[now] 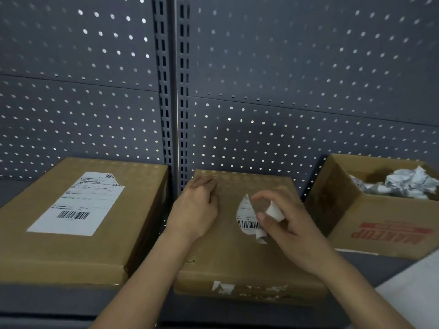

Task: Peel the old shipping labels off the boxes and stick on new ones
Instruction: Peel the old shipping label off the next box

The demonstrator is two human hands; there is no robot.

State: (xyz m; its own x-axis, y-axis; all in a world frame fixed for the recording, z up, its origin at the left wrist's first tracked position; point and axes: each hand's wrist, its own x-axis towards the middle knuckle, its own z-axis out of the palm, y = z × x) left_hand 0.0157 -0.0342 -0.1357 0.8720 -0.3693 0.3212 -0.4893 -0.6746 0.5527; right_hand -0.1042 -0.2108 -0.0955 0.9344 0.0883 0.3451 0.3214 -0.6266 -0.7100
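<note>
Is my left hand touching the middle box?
Touching. The head view shows the left hand resting on the middle box; the right hand pinches a label scrap.

Grey pegboard wall [308, 55]; slotted upright [164, 96]

We see only our two arms, bare all the way from the fingertips to the lower edge of the picture. Our left hand [194, 210], over the left part of the middle box [237, 262], is bare, with slim fingers and knuckles that show as soft ridges. Our left forearm [147, 281], off that box's front left corner, is smooth and uncovered. Our right hand [285, 231], over the box's right part, is bare as well, its fingers slender; blur hides the nails. Our right forearm [361, 288], past the box's front right corner, is equally bare.
</note>
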